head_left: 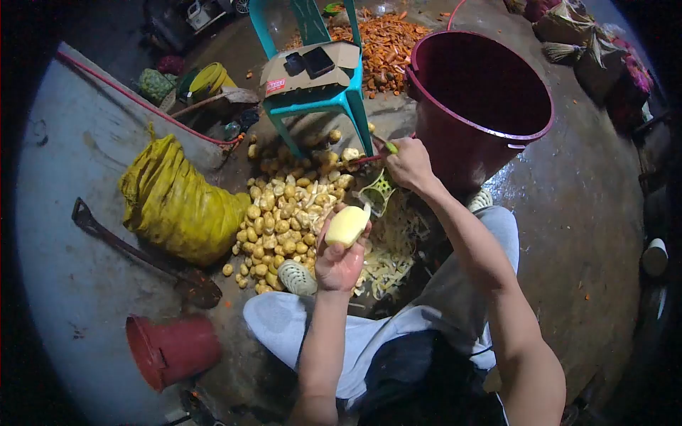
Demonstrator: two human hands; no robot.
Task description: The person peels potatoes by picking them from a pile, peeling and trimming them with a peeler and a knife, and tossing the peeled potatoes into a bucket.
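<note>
The damp floor [582,227] before me carries a spread of potatoes [273,231], pale peelings [391,255] beside them and, farther off, carrots [391,46]. Resting on it: turquoise chair [348,99], maroon tub [451,153], red bucket [188,346], yellow sack [181,202].

One head-worn camera looks forward and down at the nearby floor [582,220].

Peeled yellow potato [347,225] in left hand [339,266]; green tool [391,148] in right hand [411,163].
</note>
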